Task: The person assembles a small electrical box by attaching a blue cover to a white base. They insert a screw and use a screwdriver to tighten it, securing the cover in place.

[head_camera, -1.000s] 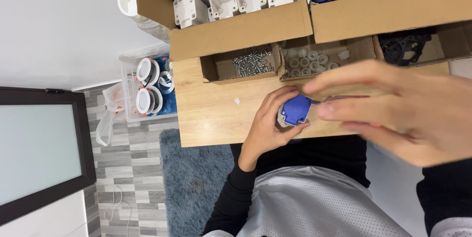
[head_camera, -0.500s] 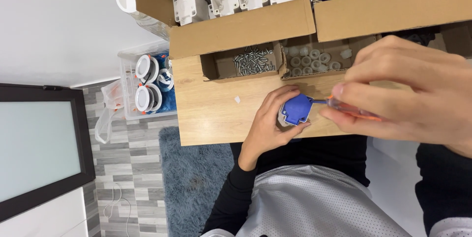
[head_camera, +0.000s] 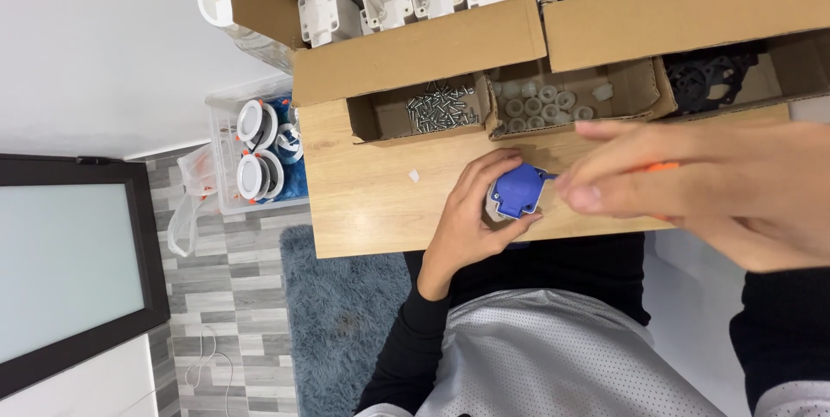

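The left hand (head_camera: 467,222) gripped a small blue plastic part (head_camera: 517,191), fingers wrapped round it, just above the near edge of the wooden desk (head_camera: 372,201). The right hand (head_camera: 718,188) came in close to the camera, its fingers pinched on a thin orange tool (head_camera: 661,167) whose tip was hidden, fingertips just beside the blue part. Along the far edge stood small cardboard boxes: one with screws (head_camera: 441,108), another with white caps (head_camera: 540,104).
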